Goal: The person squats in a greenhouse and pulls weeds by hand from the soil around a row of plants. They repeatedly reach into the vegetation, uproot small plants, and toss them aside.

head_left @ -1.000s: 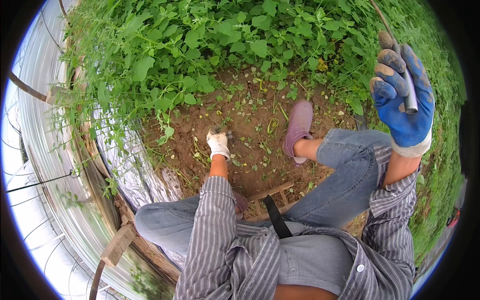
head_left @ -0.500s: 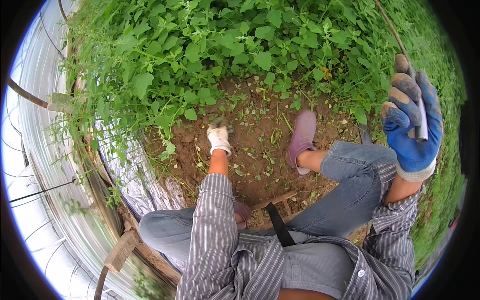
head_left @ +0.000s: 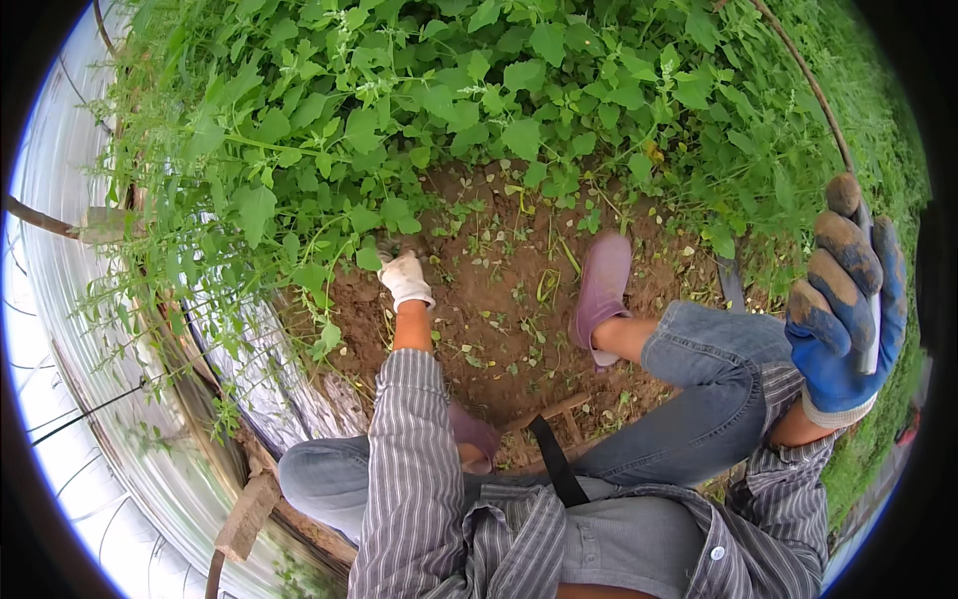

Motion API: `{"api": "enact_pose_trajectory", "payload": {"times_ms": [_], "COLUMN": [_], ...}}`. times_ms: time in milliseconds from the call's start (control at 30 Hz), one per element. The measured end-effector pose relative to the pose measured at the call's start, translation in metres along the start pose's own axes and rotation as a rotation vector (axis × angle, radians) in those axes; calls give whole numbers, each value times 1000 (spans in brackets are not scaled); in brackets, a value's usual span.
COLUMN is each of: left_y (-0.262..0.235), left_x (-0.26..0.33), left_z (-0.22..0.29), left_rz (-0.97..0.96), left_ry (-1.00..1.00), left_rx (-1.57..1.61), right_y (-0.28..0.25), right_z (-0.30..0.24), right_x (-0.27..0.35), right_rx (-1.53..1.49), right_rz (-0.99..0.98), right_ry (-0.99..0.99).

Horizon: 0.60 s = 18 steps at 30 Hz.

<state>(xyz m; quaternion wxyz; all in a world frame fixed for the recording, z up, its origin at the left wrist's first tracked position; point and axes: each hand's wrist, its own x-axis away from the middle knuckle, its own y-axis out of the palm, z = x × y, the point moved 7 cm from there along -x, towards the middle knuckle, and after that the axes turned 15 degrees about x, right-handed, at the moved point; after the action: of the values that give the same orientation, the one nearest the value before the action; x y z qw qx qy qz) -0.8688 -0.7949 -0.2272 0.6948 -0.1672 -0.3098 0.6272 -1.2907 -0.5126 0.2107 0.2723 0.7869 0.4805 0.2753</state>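
My left hand (head_left: 405,277), in a white glove with dark, soiled fingers, is low over the brown soil (head_left: 479,290) at the edge of the green leafy weeds (head_left: 389,130). Its fingertips are blurred and partly lost against the ground, so what they hold, if anything, does not show. On the right, my right hand (head_left: 848,299) wears a muddy blue glove and is raised above the ground. It is closed around the silver tube handle of a tool (head_left: 866,344), whose thin brown shaft runs up past the top edge; the tool's head is out of view.
My feet in mauve clogs (head_left: 603,290) stand on the soil. A small wooden frame (head_left: 571,419) is between my legs. Along the left run clear plastic sheeting (head_left: 70,329), a silvery film strip (head_left: 254,364) and a wooden block (head_left: 246,516). Dense weeds fill the far side and right.
My left hand has moved left, closer to the leaf edge. My right hand has dropped lower and a little outward, with the tool still in it.
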Motion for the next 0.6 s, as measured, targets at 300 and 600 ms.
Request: {"api": "enact_pose_trajectory", "payload": {"times_ms": [300, 600], "left_y": [-2, 66], "left_x": [-2, 44], "left_z": [0, 79], "left_rz": [-134, -407], "left_ry": [87, -111], "left_rx": [-38, 30], "right_y": [-13, -21], "right_z": [-5, -7], "right_x": [9, 15], "right_rx": [17, 71], "right_rz": [134, 129], "right_ry": [-20, -20]}}
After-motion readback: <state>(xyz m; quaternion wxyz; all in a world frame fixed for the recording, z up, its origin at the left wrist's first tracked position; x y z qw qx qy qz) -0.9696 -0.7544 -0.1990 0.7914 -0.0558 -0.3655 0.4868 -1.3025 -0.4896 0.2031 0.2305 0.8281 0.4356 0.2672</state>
